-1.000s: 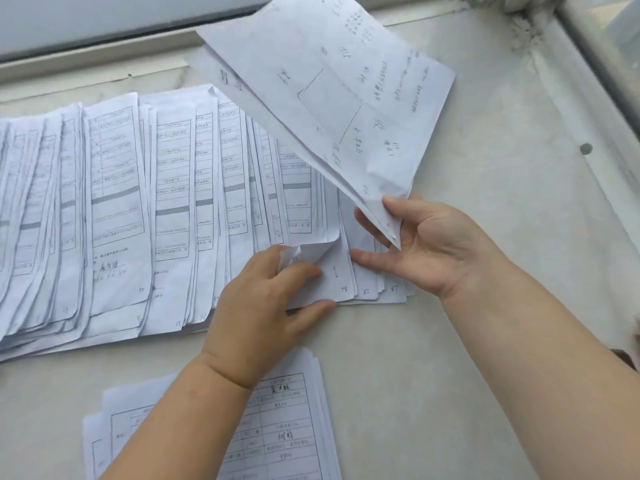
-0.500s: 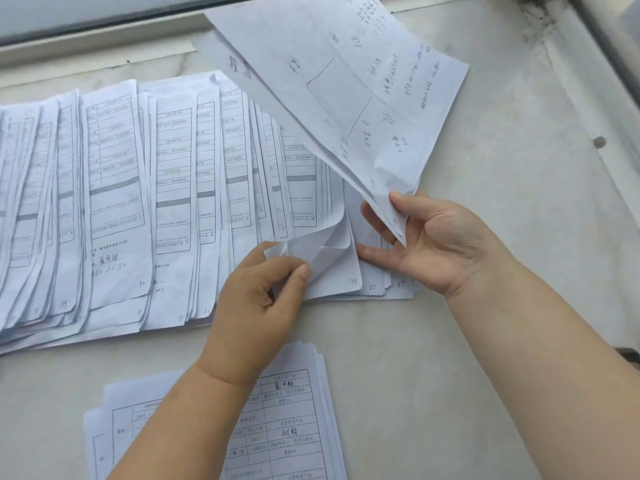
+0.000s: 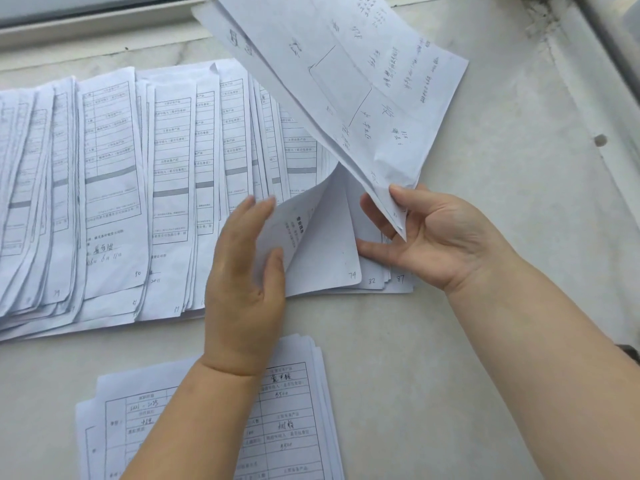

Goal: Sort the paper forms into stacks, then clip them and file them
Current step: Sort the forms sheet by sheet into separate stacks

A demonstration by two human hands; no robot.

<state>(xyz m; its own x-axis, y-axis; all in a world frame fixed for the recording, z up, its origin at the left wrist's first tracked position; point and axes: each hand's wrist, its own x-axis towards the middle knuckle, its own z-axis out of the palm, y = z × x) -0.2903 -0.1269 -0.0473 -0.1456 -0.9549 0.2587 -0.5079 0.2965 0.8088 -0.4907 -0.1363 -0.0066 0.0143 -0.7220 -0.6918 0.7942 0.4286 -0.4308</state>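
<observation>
A long fanned row of printed forms (image 3: pixel 114 188) lies across the pale surface, with page numbers at the lower corners. My left hand (image 3: pixel 242 271) pinches the edge of one sheet (image 3: pixel 322 244) near the row's right end and lifts it into a curl. My right hand (image 3: pixel 429 237) holds a small bundle of sheets with handwriting (image 3: pixel 349 81) by its lower corner, raised and tilted above the row's right end. The fingers of that hand reach toward the sheets numbered 82 and 87. A separate squared stack of forms (image 3: pixel 291 410) lies near me, partly hidden by my left forearm.
The stone-like ledge (image 3: pixel 485 306) runs to a window frame (image 3: pixel 69 19) at the back and a raised sill edge (image 3: pixel 588 116) at the right. A small dark spot (image 3: pixel 600 140) marks that sill.
My left hand has opened out from a crumpling grip and raised the sheet's edge higher, so it curls upright. The handwritten bundle in my right hand has stayed raised.
</observation>
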